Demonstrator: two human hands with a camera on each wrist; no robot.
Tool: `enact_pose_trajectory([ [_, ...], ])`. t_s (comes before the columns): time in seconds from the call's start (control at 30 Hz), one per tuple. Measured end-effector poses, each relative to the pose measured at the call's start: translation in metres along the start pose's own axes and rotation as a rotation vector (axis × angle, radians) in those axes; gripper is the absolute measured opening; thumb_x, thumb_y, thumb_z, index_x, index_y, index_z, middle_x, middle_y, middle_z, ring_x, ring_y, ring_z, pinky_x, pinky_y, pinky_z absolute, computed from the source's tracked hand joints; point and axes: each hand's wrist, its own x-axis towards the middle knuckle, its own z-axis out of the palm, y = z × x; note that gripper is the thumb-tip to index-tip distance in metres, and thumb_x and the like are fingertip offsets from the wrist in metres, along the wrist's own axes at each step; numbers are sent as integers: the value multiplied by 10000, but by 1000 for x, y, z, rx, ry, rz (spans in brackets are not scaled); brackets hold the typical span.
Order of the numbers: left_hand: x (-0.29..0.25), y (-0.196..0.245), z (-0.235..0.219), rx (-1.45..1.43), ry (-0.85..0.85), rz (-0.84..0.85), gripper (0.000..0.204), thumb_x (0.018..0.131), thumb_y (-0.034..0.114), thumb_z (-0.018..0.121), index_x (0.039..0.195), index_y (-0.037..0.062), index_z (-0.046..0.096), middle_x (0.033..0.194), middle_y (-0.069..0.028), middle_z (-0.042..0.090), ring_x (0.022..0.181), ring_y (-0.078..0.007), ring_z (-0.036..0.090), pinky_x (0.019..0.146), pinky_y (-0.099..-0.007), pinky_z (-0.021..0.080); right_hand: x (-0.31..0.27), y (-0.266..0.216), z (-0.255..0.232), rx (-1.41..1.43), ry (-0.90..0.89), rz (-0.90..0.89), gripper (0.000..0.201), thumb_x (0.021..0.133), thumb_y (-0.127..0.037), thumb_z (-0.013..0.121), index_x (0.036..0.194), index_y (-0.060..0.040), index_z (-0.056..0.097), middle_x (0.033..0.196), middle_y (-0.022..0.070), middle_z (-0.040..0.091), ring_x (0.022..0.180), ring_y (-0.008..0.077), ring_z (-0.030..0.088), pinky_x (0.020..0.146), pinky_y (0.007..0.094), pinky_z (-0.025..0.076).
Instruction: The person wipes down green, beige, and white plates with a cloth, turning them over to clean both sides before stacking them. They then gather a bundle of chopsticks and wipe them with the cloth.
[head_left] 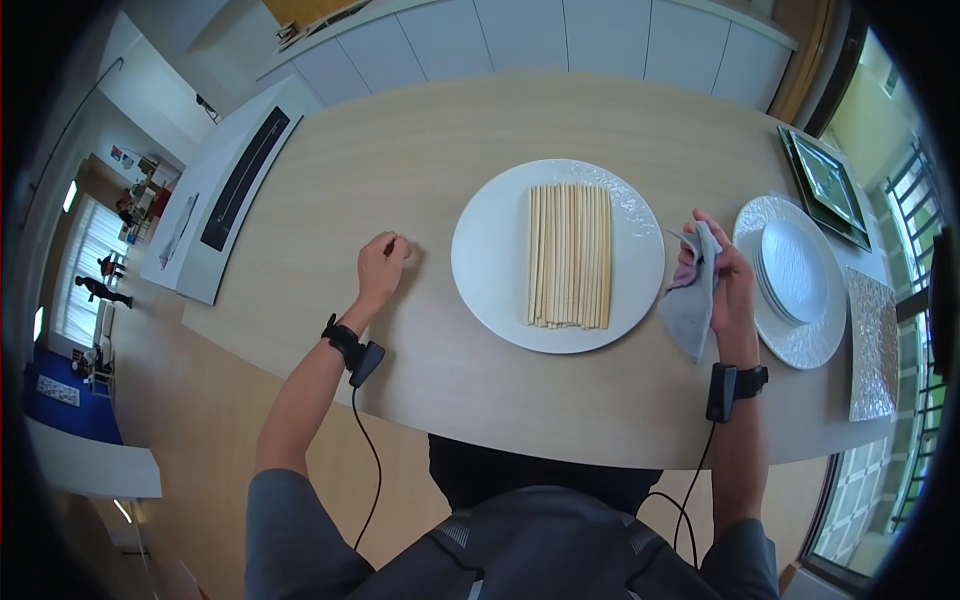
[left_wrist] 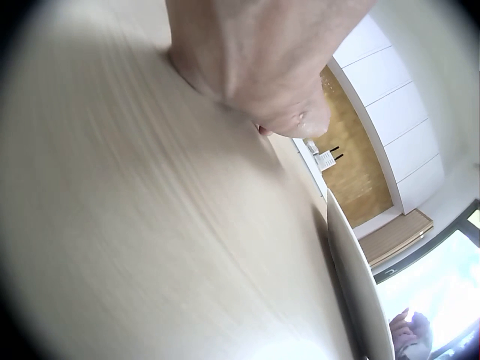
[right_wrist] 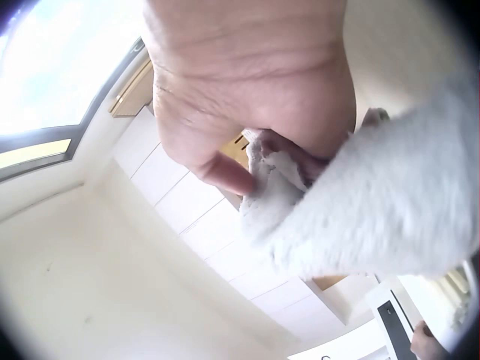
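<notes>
A large white plate [head_left: 490,290] holds a flat bundle of pale sticks [head_left: 568,255] lying side by side. To its right, my right hand [head_left: 735,290] is raised and grips a grey cloth [head_left: 688,318] with a purplish patch; the cloth hangs down from the fingers. The right wrist view shows the light fuzzy cloth [right_wrist: 375,202] bunched at the fingers of the hand [right_wrist: 247,82]. Left of the plate, my left hand [head_left: 382,270] rests on the table with its fingers loosely curled and nothing visible in them. In the left wrist view most fingers of that hand [left_wrist: 255,60] are hidden.
On the right stand a white embossed plate [head_left: 805,345] with smaller stacked white plates [head_left: 797,265], dark green rectangular trays [head_left: 850,228] and a textured rectangular plate [head_left: 872,350]. A white unit with a black slot [head_left: 245,180] adjoins the wooden table [head_left: 400,140] at left.
</notes>
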Motion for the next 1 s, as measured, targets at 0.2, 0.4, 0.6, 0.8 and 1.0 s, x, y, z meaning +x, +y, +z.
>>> enact_pose_trajectory([
  [0.2,29,39,11,-99,69,-142,281,944,271,577,882,-1,603,746,-88,632,694,-176,594,659,-324,473,2,-4,-6,-157,36,-138,516,820,49,495,1334,5,494,1141,127,589,1000,245,619,931,376,536],
  [0.4,29,190,60,447,-486,-116,970,869,614,581,1468,-80,265,1062,-217,701,1053,-352,680,901,-406,537,10,7,-24,-323,74,-250,472,829,92,529,1294,13,508,1160,122,598,1034,198,618,934,313,510],
  [0.6,16,250,116,440,-786,-193,1285,786,667,628,1479,-221,10,1186,-337,616,1121,-407,636,875,-405,557,9,6,-21,-499,71,-334,447,811,83,557,1251,4,550,1133,86,615,1041,156,604,921,273,490],
  [0.8,15,227,152,480,-624,-8,1195,747,440,691,1462,-245,21,1063,-393,618,970,-443,663,814,-412,574,6,-1,-17,-644,114,-384,460,790,90,549,1242,6,560,1156,76,582,1040,156,594,922,268,478],
  [1.0,18,222,151,408,-595,8,1073,705,204,679,1460,-241,60,1024,-369,647,942,-437,692,844,-429,568,2,-6,-15,-794,172,-445,394,797,41,578,1188,-7,592,1078,70,618,986,156,596,878,271,483],
])
